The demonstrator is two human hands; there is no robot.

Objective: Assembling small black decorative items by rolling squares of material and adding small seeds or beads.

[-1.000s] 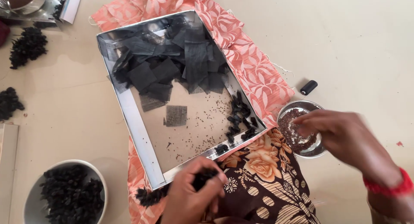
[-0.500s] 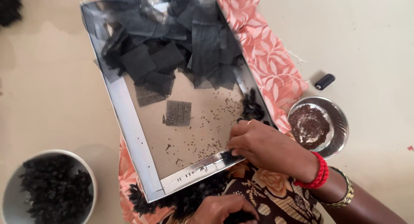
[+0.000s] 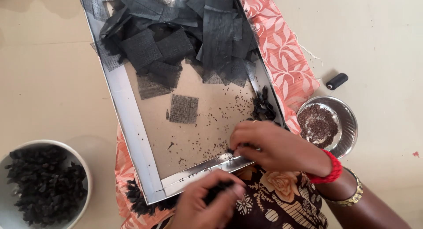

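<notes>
A shallow steel tray [image 3: 132,123] lies tilted on a patterned cloth, holding several black mesh squares [image 3: 176,35] at its far end and one lone mesh square [image 3: 183,108] in the middle. Tiny dark seeds [image 3: 207,136] are scattered over its floor. My right hand [image 3: 273,145] rests on the tray's near rim, fingers pinched together on something small and dark. My left hand [image 3: 207,204] is below the rim, closed on a small black mesh bundle [image 3: 216,191]. A few finished black bundles [image 3: 263,106] lie against the tray's right wall.
A small steel bowl [image 3: 348,123] of brown seeds sits right of the tray, with a black thread spool [image 3: 337,81] beyond it. A white bowl [image 3: 83,171] heaped with black bundles stands at lower left. More bundles [image 3: 139,202] lie on the orange floral cloth [image 3: 282,48].
My right hand left the seed bowl and came to the tray's near rim. My left hand stayed low with its bundle. The view has closed in on the tray.
</notes>
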